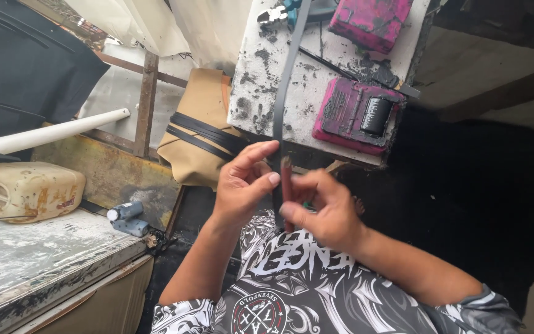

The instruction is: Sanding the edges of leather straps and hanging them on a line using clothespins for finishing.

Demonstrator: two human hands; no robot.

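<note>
Both hands up in front of the chest, close together, just below the worktop point(261, 93) edge. Left hand point(240, 185): fingers point(261, 150) curled over, thumb and index pinched on a long dark strap point(285, 86), which runs up from the hands across the white, paint-chipped worktop to its far edge. Right hand point(329, 213): fingers bent and closed around a thin reddish-brown stick-like tool point(286, 179), held upright and touching the strap right beside the left thumb. What kind of tool it is, cannot tell. The 2 hands almost touch at the strap.

On the worktop: 2 pink blocks smeared black, 1 near point(355, 116) with a black insert, 1 far point(369, 21) at the top edge. Pliers point(276, 12) with blue-green handles lie at the far end, beside the strap.

Left of the worktop: a tan bag point(199, 148) wrapped with black bands. Further left, a white pipe point(50, 133), a dirty cream jerrycan point(29, 188), and a small blue-grey bottle point(128, 216) on a worn, peeling surface. Person wears a black-and-white patterned shirt point(292, 291).
</note>
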